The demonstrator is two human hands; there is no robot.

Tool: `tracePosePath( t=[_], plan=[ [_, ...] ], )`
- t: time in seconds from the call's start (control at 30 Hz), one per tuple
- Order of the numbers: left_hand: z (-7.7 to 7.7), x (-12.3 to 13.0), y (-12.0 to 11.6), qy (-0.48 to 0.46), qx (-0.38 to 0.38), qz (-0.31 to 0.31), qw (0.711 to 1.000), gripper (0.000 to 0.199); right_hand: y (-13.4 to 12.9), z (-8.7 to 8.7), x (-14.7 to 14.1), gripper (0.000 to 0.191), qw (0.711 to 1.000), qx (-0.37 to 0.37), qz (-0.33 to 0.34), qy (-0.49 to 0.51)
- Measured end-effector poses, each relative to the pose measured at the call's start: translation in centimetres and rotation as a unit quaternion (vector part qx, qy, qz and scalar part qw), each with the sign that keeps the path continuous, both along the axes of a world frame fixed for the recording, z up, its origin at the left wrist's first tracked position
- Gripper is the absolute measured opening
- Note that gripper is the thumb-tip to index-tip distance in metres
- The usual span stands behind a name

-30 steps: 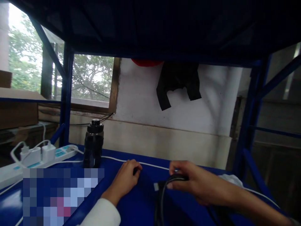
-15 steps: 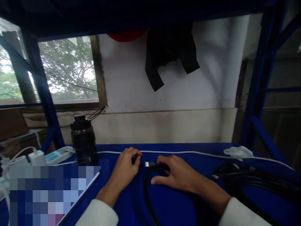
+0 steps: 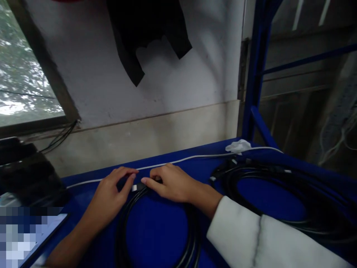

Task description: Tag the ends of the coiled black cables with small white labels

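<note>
A coiled black cable (image 3: 192,230) lies on the blue tabletop (image 3: 156,219) in front of me. My right hand (image 3: 170,182) is closed around the cable near its end, thumb over it, and the connector with a silver tip (image 3: 136,187) sticks out to the left. Just left of that tip is my left hand (image 3: 113,191), its fingers curved and its thumb and index finger apart, holding nothing that I can see.
More coiled black cables (image 3: 279,219) lie at the right. A white cord (image 3: 195,157) runs along the table's back, past crumpled clear plastic (image 3: 238,146). At the left are a dark bottle (image 3: 30,171) and a partly blurred-out device (image 3: 55,223). A blue post (image 3: 252,74) rises at the right.
The view has turned right and down, showing more of both cable coils. My right thumb has moved up onto the cable beside the connector. My left thumb and index finger show more clearly.
</note>
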State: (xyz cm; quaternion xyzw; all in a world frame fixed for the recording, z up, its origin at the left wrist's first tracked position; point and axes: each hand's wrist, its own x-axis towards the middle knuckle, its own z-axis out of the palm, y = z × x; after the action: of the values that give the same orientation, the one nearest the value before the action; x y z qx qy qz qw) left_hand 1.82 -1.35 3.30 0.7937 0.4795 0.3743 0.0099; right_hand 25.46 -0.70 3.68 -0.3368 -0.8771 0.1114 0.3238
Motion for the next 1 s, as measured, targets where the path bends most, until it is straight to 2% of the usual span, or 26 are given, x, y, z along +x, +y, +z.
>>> tracePosePath(
  t=[0.23, 0.43, 0.53, 0.7, 1.0],
  plan=[
    [0.1, 0.0, 0.0, 0.014, -0.006, 0.012, 1.0, 0.034, 0.2, 0.0, 0.1, 0.042, 1.0, 0.011, 0.016, 0.001],
    [0.8, -2.1, 0.3, 0.048, -0.023, 0.069, 0.996, 0.04, 0.2, 0.2, 0.5, 0.047, 1.0, 0.008, 0.022, 0.007],
    [0.8, -3.1, 0.5, 0.058, -0.039, 0.078, 0.994, 0.043, 0.1, 0.2, 0.5, 0.047, 1.0, 0.011, 0.019, 0.011],
    [0.6, -3.1, 0.3, 0.061, -0.07, 0.095, 0.991, 0.045, 0.0, 0.2, 0.4, 0.047, 1.0, 0.009, 0.025, 0.008],
    [0.6, -2.8, 0.1, 0.086, -0.081, 0.074, 0.99, 0.036, 0.0, 0.0, 0.4, 0.05, 0.999, -0.008, 0.025, 0.03]
  ],
)
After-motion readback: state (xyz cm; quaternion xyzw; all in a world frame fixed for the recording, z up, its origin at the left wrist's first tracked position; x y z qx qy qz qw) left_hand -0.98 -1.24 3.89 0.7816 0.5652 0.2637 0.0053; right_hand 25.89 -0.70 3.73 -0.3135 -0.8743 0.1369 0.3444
